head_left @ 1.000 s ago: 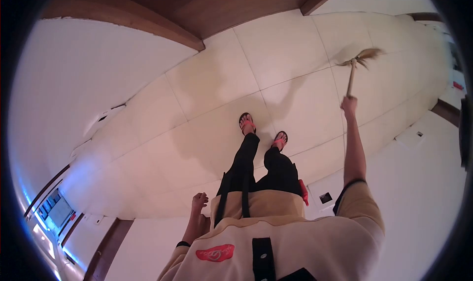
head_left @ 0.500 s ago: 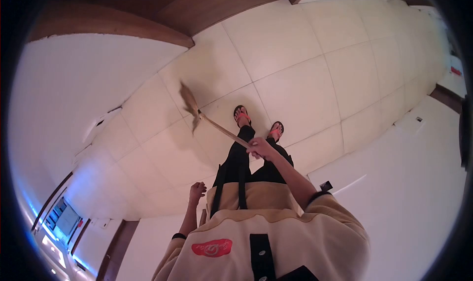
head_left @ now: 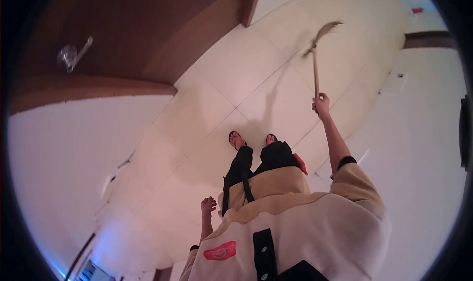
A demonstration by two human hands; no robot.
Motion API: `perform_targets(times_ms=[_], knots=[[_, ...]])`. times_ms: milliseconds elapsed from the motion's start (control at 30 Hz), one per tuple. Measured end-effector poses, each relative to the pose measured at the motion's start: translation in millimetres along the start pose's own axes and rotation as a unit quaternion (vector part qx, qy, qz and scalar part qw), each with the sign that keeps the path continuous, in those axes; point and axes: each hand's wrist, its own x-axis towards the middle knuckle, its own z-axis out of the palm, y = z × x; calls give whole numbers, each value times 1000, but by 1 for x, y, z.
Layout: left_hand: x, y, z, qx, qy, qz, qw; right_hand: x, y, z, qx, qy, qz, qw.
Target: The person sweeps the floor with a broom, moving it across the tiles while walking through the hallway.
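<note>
My right hand [head_left: 321,106], on an outstretched arm, is closed around the handle of a broom [head_left: 316,74]. The handle points away from me, toward the far right. The bristle head [head_left: 325,33] bends to the right at the far end and looks slightly blurred. A shadow of the broom falls on the floor to its left, apart from it, so the broom looks lifted off the tiles. Near my left hip hangs my left hand [head_left: 209,204], its fingers loosely curled and apart, holding nothing.
Pale floor tiles [head_left: 236,79] run along a corridor. A brown wooden door [head_left: 133,34] with a metal handle [head_left: 74,56] is at upper left, beside a white wall [head_left: 84,138]. Another white wall [head_left: 409,148] stands on the right. My sandalled feet [head_left: 237,139] are on the tiles.
My right hand has swung the broom from the left of my feet out to the far right and upward. The view has shifted, showing more of the door. My left hand stays by my side.
</note>
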Motion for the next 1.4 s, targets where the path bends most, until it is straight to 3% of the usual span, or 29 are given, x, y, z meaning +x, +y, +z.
perform_targets(times_ms=[100, 200, 300, 333, 400, 433, 467, 500, 567, 633, 667, 733, 767, 800, 833, 867, 933, 967, 1033, 1100, 1167, 1267, 1367, 1400], knots=[[26, 60, 15, 58, -17, 47, 997, -56, -11, -34, 5, -66, 0, 998], [66, 160, 32, 120, -52, 183, 974, -110, -47, -34, -54, -158, 47, 985], [81, 327, 66, 266, -19, 378, 886, -110, -36, -9, -31, -294, 84, 952], [79, 384, 82, 286, 44, 468, 835, -102, -27, 5, -41, -346, 90, 933], [17, 512, 124, 242, 52, 606, 756, -86, -12, 43, -23, -398, 83, 913], [-59, 566, 161, 226, 80, 626, 742, -70, -1, 65, -41, -417, 90, 904], [-75, 621, 183, 240, 114, 673, 690, -54, 8, 86, -59, -439, 98, 891], [-133, 663, 220, 197, 89, 741, 636, -40, 8, 101, -89, -456, 101, 880], [-188, 754, 272, 230, 160, 818, 502, 10, 26, 137, -99, -494, 145, 852], [-241, 838, 323, 291, 274, 868, 296, 65, 73, 182, -49, -534, 233, 811], [-257, 882, 350, 284, 336, 878, 187, 80, 57, 177, -63, -510, 222, 829], [-290, 941, 409, 255, 482, 829, 121, 132, 11, 148, -93, -448, 198, 867], [-300, 969, 429, 246, 469, 844, 82, 174, 26, 148, -42, -436, 206, 875], [-304, 996, 442, 234, 455, 858, 44, 221, 48, 153, -88, -421, 175, 886], [-302, 1020, 444, 267, 514, 815, 20, 266, 50, 140, -47, -381, 227, 895], [-303, 1032, 446, 296, 571, 766, -5, 295, 21, 101, -56, -342, 181, 920], [-304, 1029, 458, 366, 708, 603, -27, 354, -53, 15, -32, -296, 116, 948], [-304, 1028, 462, 384, 751, 536, -37, 397, -67, -5, 3, -300, 155, 941], [-302, 1029, 468, 375, 781, 498, -36, 468, -109, -43, -30, -222, 101, 969], [-301, 1029, 473, 365, 777, 511, -51, 539, -144, -73, 9, -169, 103, 980], [-304, 1026, 475, 347, 742, 569, -79, 584, -176, -89, 97, -19, 142, 985], [-312, 1017, 484, 340, 716, 603, -93, 591, -212, -91, 124, 246, 81, 958], [-310, 1013, 490, 349, 682, 642, -29, 540, -217, -94, 275, 292, 8, 916], [-310, 1012, 493, 345, 665, 662, -11, 505, -208, -101, 305, 261, -1, 916]])
